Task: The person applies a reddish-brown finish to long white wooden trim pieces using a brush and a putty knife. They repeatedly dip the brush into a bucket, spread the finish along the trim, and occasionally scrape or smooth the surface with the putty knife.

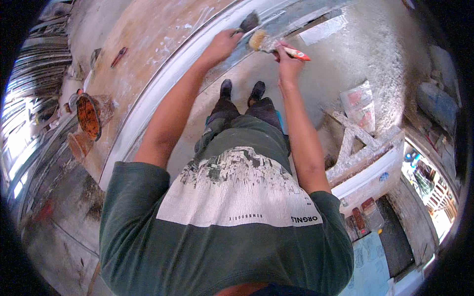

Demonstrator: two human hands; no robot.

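The right hand [286,55] is clamped on a paintbrush [274,45] with an orange-red handle and pale bristles pointing left along the white frame [163,84]. The left hand [223,43] grips a dark scraper [248,23] angled up-right, just beside it.

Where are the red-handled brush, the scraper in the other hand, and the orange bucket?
red-handled brush [258,40], head view, on its pale bristles.
scraper [249,22], head view, on its dark blade.
orange bucket [89,117], head view, on its orange inside wall.
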